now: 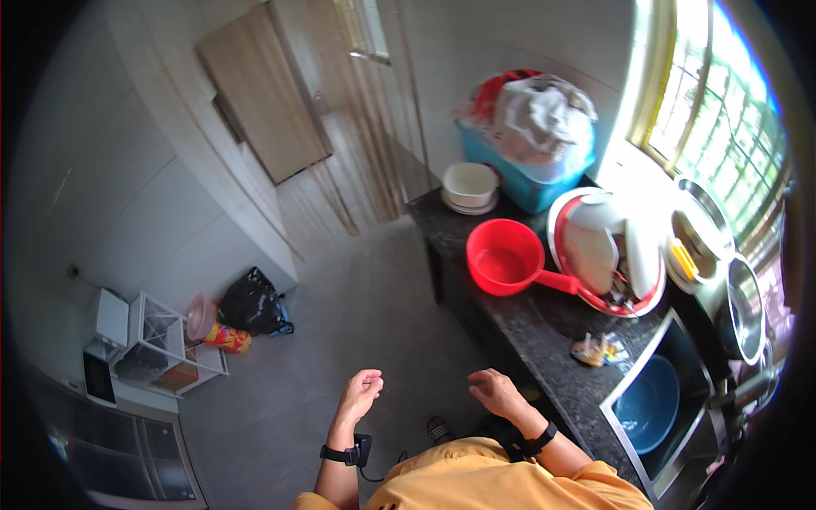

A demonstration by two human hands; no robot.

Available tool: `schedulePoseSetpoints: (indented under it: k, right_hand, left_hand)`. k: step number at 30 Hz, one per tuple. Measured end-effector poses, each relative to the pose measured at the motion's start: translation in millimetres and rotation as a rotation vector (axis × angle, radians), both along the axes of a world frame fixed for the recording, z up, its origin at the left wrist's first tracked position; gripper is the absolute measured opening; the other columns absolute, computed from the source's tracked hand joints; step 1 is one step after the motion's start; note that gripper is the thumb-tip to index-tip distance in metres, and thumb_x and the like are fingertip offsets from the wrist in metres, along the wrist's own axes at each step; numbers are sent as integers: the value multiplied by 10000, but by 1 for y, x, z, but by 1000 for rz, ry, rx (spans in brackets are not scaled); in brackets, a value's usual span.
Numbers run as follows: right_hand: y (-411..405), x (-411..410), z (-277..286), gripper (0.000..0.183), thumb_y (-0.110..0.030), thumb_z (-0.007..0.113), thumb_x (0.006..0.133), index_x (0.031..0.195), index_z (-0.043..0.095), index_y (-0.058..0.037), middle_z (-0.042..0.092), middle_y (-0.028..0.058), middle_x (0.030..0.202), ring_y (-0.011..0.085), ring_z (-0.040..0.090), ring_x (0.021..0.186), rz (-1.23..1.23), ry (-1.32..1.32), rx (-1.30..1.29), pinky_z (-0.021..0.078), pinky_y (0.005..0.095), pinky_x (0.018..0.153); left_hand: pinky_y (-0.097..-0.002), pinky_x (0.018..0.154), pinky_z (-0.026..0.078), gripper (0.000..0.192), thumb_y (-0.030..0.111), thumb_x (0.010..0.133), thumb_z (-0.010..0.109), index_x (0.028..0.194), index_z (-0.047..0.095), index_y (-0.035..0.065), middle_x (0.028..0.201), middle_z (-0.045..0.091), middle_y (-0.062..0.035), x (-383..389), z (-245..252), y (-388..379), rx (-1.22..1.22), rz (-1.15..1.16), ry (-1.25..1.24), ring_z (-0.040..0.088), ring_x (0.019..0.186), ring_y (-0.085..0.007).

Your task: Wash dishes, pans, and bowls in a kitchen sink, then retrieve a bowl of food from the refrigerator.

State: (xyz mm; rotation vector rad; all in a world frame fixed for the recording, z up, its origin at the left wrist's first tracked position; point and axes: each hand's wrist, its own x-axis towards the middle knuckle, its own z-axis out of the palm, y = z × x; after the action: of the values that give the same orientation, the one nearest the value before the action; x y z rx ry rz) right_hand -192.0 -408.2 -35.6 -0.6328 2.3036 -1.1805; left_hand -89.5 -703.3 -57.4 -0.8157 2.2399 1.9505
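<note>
My left hand [362, 394] hangs over the grey floor with its fingers loosely bent and nothing in it. My right hand [500, 394] is likewise bare, loosely curled beside the front edge of the dark stone countertop [529, 338]. On that counter, beyond my right hand, rests a red plastic dipper [505, 257], its handle pointing at a large red-rimmed basin [561, 236] of dishes. A small clear plastic bag [597, 350] lies nearer the sink. In the sink [674, 322] sits a blue plastic basin [647, 405].
A turquoise tub [529, 185] heaped with cloths stands at the counter's far end by white bowls [470, 185]. Metal bowls [744, 312] line the window side. Left are a white rack [156, 331], a black bag [252, 303] and a glass-fronted cabinet [134, 459].
</note>
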Motion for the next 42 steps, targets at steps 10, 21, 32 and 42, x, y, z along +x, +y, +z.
schedulePoseSetpoints:
  k: [10,21,32,42]
  right_hand:
    - [-234,-144,-94,506,-169,616,761,1193,433,19,553,193,1076,330,557,978,129,254,146,455,382,840]
    - [-504,-394,-85,374,-64,464,815,1183,456,-1,544,230,1098,408,523,996,-28,313,-129,441,433,843]
    - [-780,-695,-50,637,46,350,716,1349,282,5,400,239,1304,355,358,1234,-6,142,-561,291,348,1014]
    - [-720,-935,-56,798,-43,515,791,1431,50,-147,190,99,1440,270,315,1254,-651,-25,-718,372,362,944]
  left_hand:
    - [-253,721,503,257,123,862,579,1087,550,2,991,583,-98,-57,-10,-163,82,326,29,593,850,-153]
    - [-274,742,494,352,170,878,555,1168,503,-22,1056,593,-135,-327,11,-367,-4,78,25,599,865,-164]
    - [-278,697,487,356,35,897,382,1251,399,-3,1024,555,-73,-672,-13,-525,221,-167,27,579,864,-164]
    - [-290,650,504,649,-2,790,517,1350,197,72,1244,327,-107,-866,-84,-807,4,335,489,513,873,-175]
